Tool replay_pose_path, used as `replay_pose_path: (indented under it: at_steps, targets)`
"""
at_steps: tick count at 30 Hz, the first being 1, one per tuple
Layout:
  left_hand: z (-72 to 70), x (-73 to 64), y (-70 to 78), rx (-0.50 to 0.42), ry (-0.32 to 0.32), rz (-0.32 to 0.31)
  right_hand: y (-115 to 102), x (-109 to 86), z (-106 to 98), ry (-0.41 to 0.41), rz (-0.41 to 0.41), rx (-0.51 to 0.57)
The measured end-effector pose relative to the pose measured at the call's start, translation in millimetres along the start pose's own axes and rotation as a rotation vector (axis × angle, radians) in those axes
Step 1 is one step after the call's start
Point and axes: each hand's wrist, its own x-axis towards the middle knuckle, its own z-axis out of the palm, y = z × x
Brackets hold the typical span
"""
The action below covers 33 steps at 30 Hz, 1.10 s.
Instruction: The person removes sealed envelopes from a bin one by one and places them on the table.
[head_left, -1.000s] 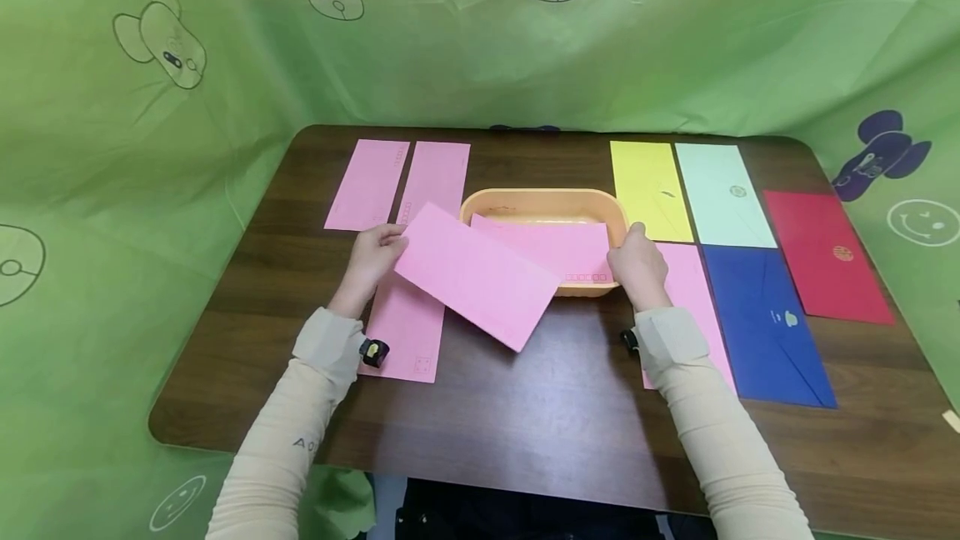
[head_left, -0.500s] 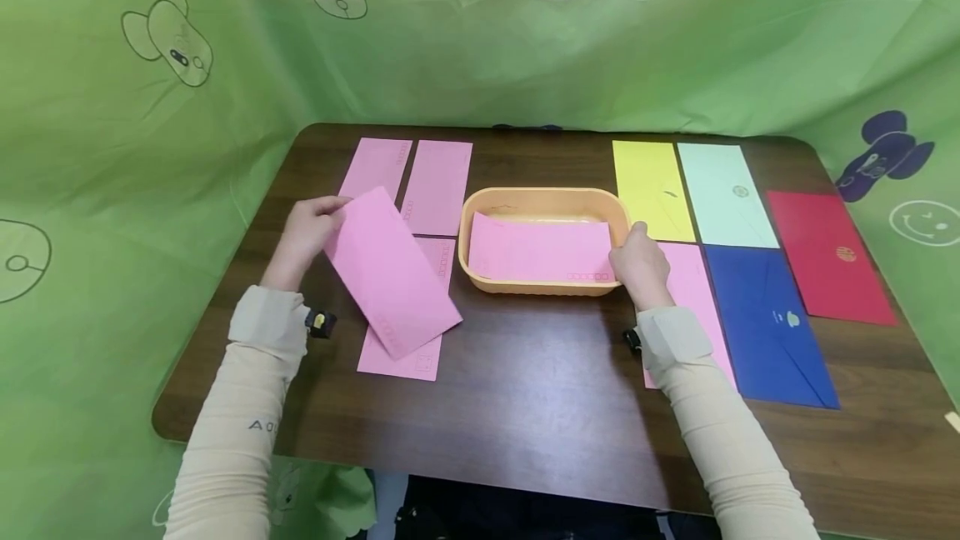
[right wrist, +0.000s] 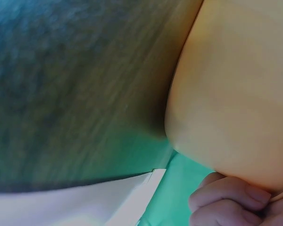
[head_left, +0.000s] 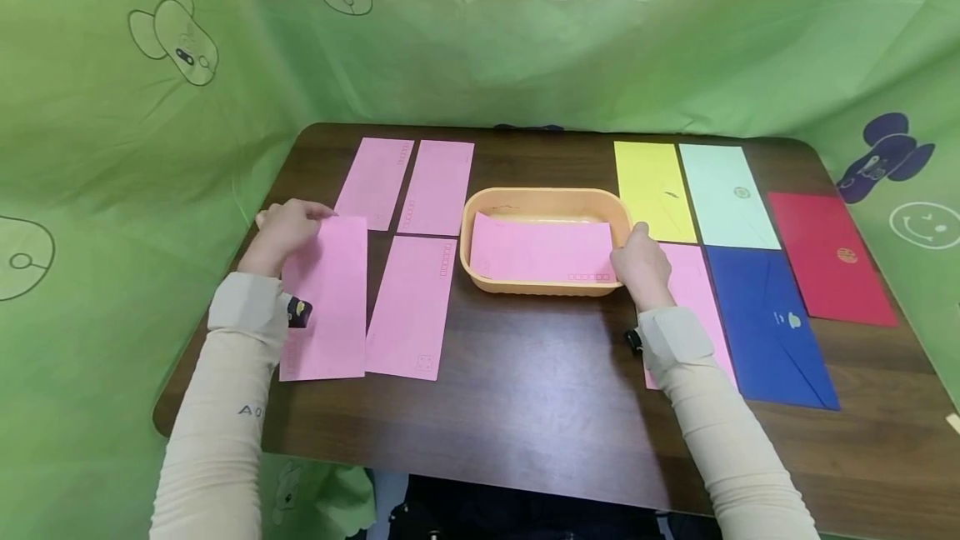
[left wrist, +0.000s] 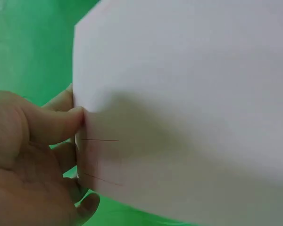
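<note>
My left hand (head_left: 283,233) pinches the far edge of a pink envelope (head_left: 330,307) at the table's left; in the left wrist view the thumb (left wrist: 56,125) presses on its edge. Just right of it lies another pink envelope (head_left: 411,307), with two more pink ones (head_left: 375,182) (head_left: 437,186) behind. An orange plastic basket (head_left: 547,287) stands mid-table, with a pink envelope (head_left: 540,248) inside. My right hand (head_left: 643,267) grips the basket's right end; in the right wrist view its curled fingers (right wrist: 228,195) are against the basket wall (right wrist: 231,94).
To the right lie a yellow envelope (head_left: 654,190), a mint one (head_left: 727,194), a red one (head_left: 831,257), a blue one (head_left: 768,323) and a pink one (head_left: 693,298) partly under my right arm. Green curtains surround the brown table (head_left: 525,407).
My left hand has carried the pink envelope from in front of the basket to the left, turning it lengthwise beside the other pink envelope. The right hand has stayed on the basket.
</note>
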Motion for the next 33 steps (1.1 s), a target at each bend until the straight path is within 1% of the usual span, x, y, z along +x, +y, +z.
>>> replay_pose_path:
  at_steps: [2, 4, 6, 9, 12, 14, 16, 21, 23, 26, 28, 30, 33]
  targets:
    - [6.3, 1.9, -3.2, 0.024, -0.009, 0.018, 0.4, 0.1, -0.2, 0.001, -0.002, 0.000]
    - [13.6, 4.7, -7.9, 0.033, 0.004, 0.037, 0.3, 0.1, 0.0, 0.001, -0.005, 0.001]
    - [20.6, 8.0, -12.9, 0.041, 0.039, 0.058, 0.0, 0.1, 0.2, 0.001, -0.006, 0.003]
    - [30.0, 12.0, -19.2, 0.044, 0.113, 0.091, -0.7, -0.5, 0.2, -0.002, -0.004, 0.006]
    - [39.5, 14.6, -22.6, 0.043, 0.169, 0.119, -0.7, -1.2, -0.1, -0.002, -0.001, 0.004]
    - [45.6, 16.2, -23.6, 0.046, 0.188, 0.129, -0.5, -1.8, -0.6, -0.001, -0.001, 0.005]
    - [51.5, 17.9, -24.8, 0.029, 0.193, 0.120, 0.1, -1.8, -0.8, 0.000, -0.002, 0.006]
    - [62.1, 20.6, -25.6, -0.019, 0.120, 0.057, 0.8, -1.2, 0.5, -0.004, -0.001, 0.006]
    - [65.6, 21.0, -25.1, -0.023, 0.096, 0.034, 0.7, -1.1, 1.3, -0.006, 0.002, 0.004]
    - [70.9, 21.2, -24.6, -0.026, 0.091, -0.009, 0.4, -1.1, 1.5, -0.012, 0.008, 0.005]
    - [74.3, 20.6, -24.3, -0.034, 0.089, -0.064, 0.6, -0.8, 1.5, -0.019, 0.010, 0.007]
    - [76.6, 19.3, -22.8, -0.035, 0.090, -0.133, 0.4, -0.9, 0.9, -0.022, 0.008, 0.010]
    - [78.9, 16.5, -17.7, 0.003, 0.096, -0.233, 0.4, -1.7, -0.7, -0.015, 0.007, 0.008]
